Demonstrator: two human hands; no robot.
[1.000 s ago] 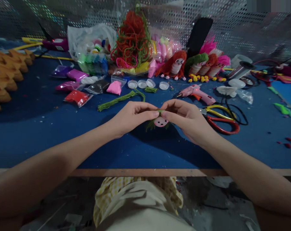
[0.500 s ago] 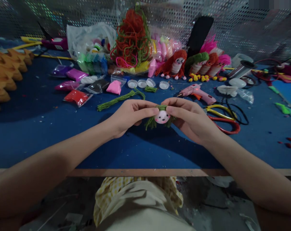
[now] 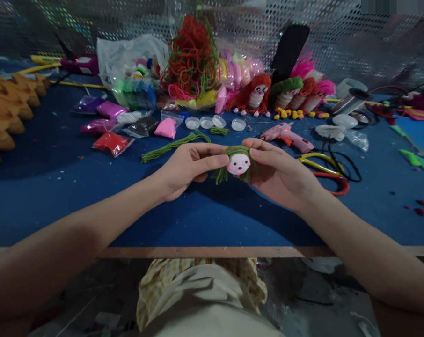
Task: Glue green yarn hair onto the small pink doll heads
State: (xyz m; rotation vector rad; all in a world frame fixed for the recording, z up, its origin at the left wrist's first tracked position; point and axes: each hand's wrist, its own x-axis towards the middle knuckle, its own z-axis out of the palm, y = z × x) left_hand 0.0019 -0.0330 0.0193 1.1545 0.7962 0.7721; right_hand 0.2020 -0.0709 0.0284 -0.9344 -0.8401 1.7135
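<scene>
Between my two hands, above the blue table, is a small doll head (image 3: 239, 164) with a white face, black eyes, pink cheeks and green yarn hair. My left hand (image 3: 194, 166) pinches its left side, thumb at the edge of the face. On the other side my right hand (image 3: 280, 168) grips the hair, thumb beside the face and fingers behind. A bundle of green yarn (image 3: 170, 147) lies beyond my left hand. Yellow-and-red-handled scissors (image 3: 322, 161) lie beside my right hand, partly hidden by it. A pink glue gun (image 3: 291, 136) rests just beyond.
Small white lids (image 3: 207, 122) and colourful clay packets (image 3: 113, 142) lie behind the hands. Yarn-haired dolls (image 3: 257, 95) stand farther back, beside a heap of red and green yarn (image 3: 191, 56). An orange egg tray (image 3: 10, 114) is at left. The table's front edge (image 3: 212, 252) runs nearest me.
The doll head has tilted so its face and top hair show more fully. My right thumb has shifted slightly right, off the face; my left hand stays nearly in place.
</scene>
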